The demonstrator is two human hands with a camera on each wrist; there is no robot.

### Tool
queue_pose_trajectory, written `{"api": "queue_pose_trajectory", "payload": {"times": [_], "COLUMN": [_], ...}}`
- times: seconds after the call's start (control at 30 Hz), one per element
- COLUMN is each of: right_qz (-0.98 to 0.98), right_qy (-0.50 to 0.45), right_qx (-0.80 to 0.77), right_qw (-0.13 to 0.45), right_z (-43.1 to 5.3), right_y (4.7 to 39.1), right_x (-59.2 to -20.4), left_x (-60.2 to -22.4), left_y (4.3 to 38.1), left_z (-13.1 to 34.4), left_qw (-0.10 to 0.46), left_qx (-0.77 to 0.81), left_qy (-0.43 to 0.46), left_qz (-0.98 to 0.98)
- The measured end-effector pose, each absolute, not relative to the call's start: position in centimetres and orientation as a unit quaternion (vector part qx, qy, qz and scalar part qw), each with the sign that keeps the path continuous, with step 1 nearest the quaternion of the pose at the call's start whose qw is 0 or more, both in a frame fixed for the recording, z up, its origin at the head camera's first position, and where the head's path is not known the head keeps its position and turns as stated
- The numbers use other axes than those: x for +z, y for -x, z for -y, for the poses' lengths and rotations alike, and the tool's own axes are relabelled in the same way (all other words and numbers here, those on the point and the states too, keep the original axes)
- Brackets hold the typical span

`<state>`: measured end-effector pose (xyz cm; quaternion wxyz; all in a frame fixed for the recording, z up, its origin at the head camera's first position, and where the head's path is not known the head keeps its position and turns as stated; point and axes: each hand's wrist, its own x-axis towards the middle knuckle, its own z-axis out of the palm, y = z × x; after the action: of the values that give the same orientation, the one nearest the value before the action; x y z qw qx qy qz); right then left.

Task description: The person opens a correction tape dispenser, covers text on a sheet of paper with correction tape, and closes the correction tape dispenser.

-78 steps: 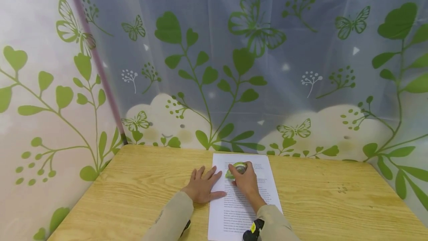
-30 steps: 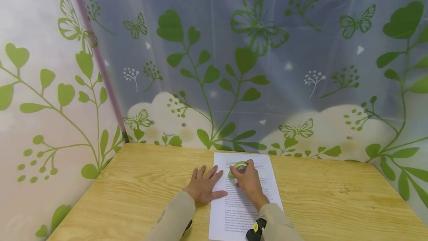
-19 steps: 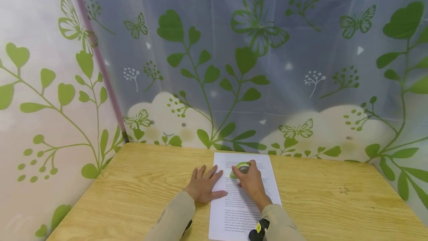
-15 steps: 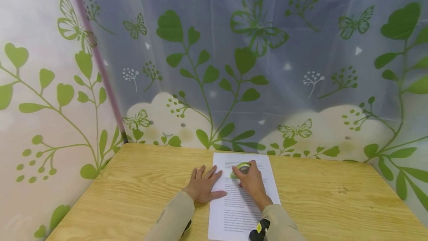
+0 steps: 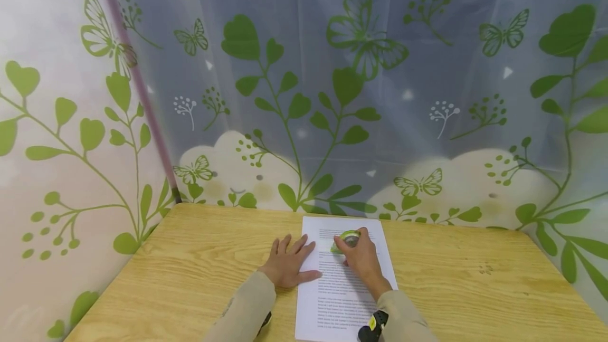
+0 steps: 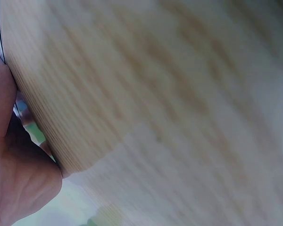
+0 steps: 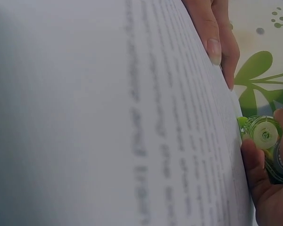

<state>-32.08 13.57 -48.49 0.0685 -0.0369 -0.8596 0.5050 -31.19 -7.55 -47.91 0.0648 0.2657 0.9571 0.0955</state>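
A printed sheet of paper (image 5: 311, 300) lies on the wooden table. My right hand (image 5: 363, 260) pinches a green see-through correction tape (image 5: 351, 237) between thumb and fingers, its tip down at the upper part of the text. The reel inside the correction tape (image 7: 265, 135) shows in the right wrist view, with the tip right at the page. A blank white band runs between text lines to the left of the tip. My left hand (image 5: 287, 265) rests with fingers spread over the sheet's left edge; the left wrist view catches only part of that hand (image 6: 23, 179).
The wooden table (image 5: 199, 257) extends to both sides of the sheet. Behind it hangs a patterned curtain (image 5: 285, 94) with green leaves and butterflies. A black wrist device (image 5: 372, 326) is strapped at the right sleeve.
My right hand has slid a little to the right across the page with the correction tape. The left hand has stayed in place on the sheet's edge.
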Motion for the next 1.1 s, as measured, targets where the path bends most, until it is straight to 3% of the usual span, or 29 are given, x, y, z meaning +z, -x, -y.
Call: {"api": "queue_pose_trajectory", "payload": {"times": [1.1], "right_qz": [0.855], "right_qy": [0.033], "right_qx": [0.513], "right_qw": [0.067], "right_z": [-16.5], "right_y": [31.7], "right_x": [-48.4], "left_x": [-47.8], "left_y": [31.2], "left_z": [7.4], "left_qw": [0.069], "left_qx": [0.099], "left_qy": [-0.259], "left_qz": [-0.958]}}
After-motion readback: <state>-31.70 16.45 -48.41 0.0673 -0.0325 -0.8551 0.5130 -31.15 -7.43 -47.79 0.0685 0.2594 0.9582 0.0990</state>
